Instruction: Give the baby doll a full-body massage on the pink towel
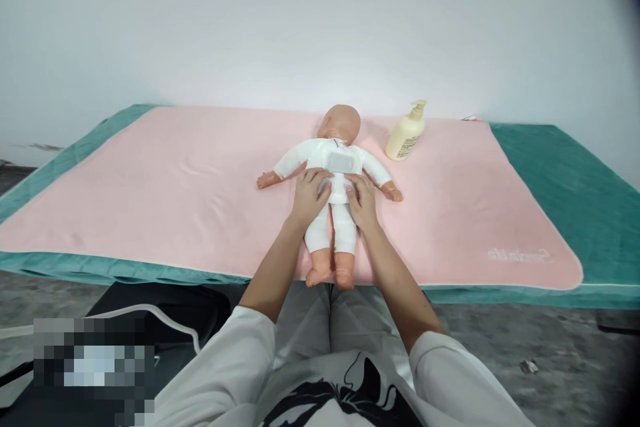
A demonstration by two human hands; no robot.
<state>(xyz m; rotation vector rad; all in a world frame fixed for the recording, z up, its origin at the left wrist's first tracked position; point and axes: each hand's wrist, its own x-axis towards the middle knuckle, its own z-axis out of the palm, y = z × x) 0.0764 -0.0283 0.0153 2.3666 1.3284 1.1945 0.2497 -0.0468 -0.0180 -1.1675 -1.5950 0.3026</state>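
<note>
A baby doll [340,195] with a white cloth body lies on a pink mat [200,200], its head toward the wall and its feet at the mat's near edge. The back of its head faces up, and a grey rectangular panel [339,162] shows on its upper back. On the left side of the doll's lower back rests my left hand [311,195], fingers apart. My right hand [363,199] lies on the other side, its fingers also spread. Neither hand grips anything.
A cream pump bottle [404,138] stands on the mat, right of the doll's head. Under the mat is a green-covered table [555,167] against a pale wall. A black chair [165,297] and a white cable [150,309] are at the lower left.
</note>
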